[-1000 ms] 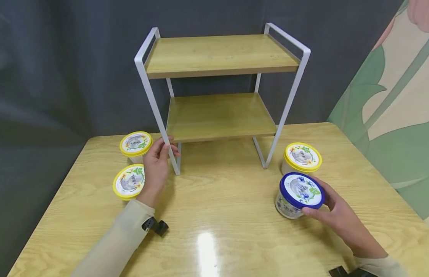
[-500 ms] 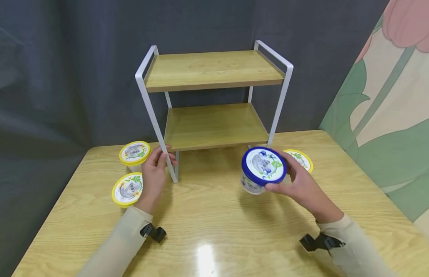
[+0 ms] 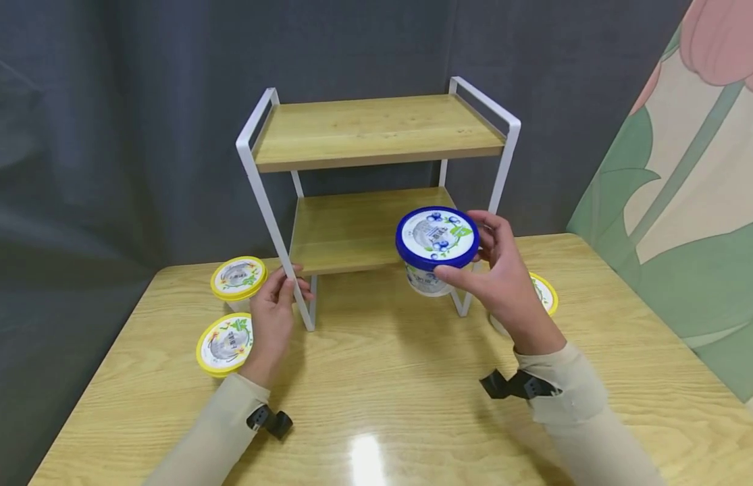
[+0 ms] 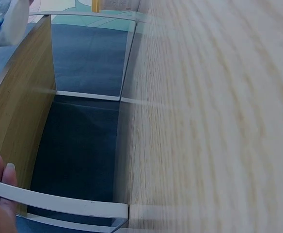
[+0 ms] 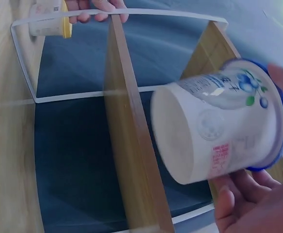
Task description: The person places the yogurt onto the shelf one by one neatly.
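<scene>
My right hand (image 3: 504, 283) grips a blue-lidded tub (image 3: 437, 237) with blueberries printed on it, holding it up off the table at the front right of a two-tier shelf (image 3: 376, 131). In the right wrist view the white tub (image 5: 219, 126) is tilted by the camera angle, with its base in front of the lower board (image 5: 132, 126). My left hand (image 3: 274, 317) holds the shelf's front left white leg at the lower board's corner. Fingers (image 4: 3, 174) of that hand show behind the white leg (image 4: 59, 199) in the left wrist view.
Two yellow-lidded tubs, one behind (image 3: 238, 277) and one in front (image 3: 225, 343), stand left of the shelf. Another yellow-lidded tub (image 3: 545, 295) stands at the right, partly hidden by my right hand. A dark curtain (image 3: 364, 40) hangs behind the wooden table (image 3: 376, 378).
My right hand has lifted the blue-lidded tub off the table and carried it left and up toward the shelf. The left hand stays on the shelf leg.
</scene>
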